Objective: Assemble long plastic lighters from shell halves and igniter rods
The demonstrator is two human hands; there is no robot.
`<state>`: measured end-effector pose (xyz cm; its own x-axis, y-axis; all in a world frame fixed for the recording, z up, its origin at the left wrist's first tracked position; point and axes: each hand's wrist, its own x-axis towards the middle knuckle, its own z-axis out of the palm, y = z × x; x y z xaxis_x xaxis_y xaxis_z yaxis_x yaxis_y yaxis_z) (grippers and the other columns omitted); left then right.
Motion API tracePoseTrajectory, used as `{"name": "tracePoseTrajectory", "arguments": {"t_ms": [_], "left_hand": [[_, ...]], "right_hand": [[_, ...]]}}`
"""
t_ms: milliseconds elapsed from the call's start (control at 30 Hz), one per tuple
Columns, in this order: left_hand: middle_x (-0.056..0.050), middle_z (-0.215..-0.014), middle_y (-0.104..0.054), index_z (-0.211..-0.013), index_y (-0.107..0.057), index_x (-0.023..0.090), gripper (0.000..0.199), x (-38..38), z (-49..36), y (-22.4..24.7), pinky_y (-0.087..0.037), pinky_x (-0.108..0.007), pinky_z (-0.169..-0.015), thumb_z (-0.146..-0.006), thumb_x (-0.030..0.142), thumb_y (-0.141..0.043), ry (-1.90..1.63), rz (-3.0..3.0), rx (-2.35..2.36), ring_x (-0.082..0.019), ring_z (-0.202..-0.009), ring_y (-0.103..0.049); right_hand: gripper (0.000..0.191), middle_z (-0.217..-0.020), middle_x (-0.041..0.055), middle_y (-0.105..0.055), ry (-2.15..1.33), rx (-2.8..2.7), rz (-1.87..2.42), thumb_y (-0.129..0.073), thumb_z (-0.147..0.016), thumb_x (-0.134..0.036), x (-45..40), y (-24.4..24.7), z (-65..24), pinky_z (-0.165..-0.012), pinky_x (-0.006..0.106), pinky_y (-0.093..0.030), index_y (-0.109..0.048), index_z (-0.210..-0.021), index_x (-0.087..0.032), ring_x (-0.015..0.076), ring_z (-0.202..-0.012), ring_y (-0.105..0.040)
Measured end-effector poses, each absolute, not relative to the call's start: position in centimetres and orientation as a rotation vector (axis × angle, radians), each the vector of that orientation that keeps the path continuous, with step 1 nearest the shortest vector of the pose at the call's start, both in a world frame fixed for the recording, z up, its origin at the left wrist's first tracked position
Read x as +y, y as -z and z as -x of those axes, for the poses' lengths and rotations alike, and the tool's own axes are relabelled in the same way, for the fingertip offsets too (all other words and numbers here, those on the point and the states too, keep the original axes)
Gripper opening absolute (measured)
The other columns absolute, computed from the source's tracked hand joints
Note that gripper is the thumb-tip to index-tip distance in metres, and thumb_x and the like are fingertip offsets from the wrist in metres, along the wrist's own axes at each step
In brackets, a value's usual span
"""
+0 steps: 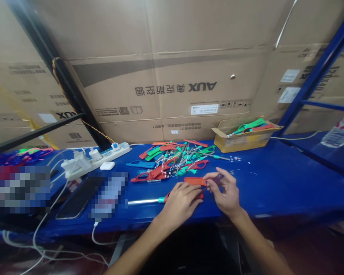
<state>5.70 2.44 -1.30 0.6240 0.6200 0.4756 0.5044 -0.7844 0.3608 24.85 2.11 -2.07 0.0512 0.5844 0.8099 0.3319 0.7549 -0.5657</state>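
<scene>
My left hand (180, 202) is closed over a red lighter body (200, 195), whose metal tube (143, 201) with a teal collar points left over the blue table. Beside it, my right hand (224, 191) pinches a small dark purple piece (218, 178) between thumb and fingers. An orange casing (194, 181) lies between the hands, its right end at my right fingertips. Behind them spreads a pile of red, green and blue lighter parts (160, 172) with white wires and metal tubes.
A cardboard box (243, 142) of green and red casings stands at the back right. Left are a power strip (114, 152), a white earphone case (107, 165), a dark phone (77, 202) and a lit phone (110, 194) on a cable. Large cartons (172, 68) wall the back of the blue table (289, 179).
</scene>
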Motion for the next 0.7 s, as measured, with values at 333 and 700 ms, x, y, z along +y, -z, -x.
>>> {"name": "tracePoseTrajectory", "arguments": {"t_ms": [333, 700], "left_hand": [[-0.006, -0.124, -0.075, -0.12, -0.07, 0.02, 0.022, 2.41, -5.62, 1.25, -0.056, -0.04, -0.104, -0.099, 0.026, -0.069, -0.878, -2.629, 0.905, -0.024, -0.116, -0.069], [-0.004, -0.121, -0.076, -0.118, -0.07, 0.021, 0.021, 2.52, -5.68, 0.96, -0.056, -0.038, -0.1, -0.097, 0.025, -0.071, -0.869, -2.578, 0.908, -0.023, -0.111, -0.069]], "right_hand": [[0.043, -0.099, 0.0048, -0.076, -0.209, -1.561, 0.762, -0.059, -0.102, -0.021, 2.12, 1.89, -24.73, -0.055, 0.023, -0.061, -0.042, -0.142, -0.024, 0.0116, -0.062, -0.07], [0.042, -0.098, 0.0042, -0.076, -0.196, -1.562, 0.761, -0.059, -0.102, -0.02, 2.21, 1.85, -24.7, -0.057, 0.024, -0.063, -0.043, -0.14, -0.025, 0.0121, -0.064, -0.071]]}}
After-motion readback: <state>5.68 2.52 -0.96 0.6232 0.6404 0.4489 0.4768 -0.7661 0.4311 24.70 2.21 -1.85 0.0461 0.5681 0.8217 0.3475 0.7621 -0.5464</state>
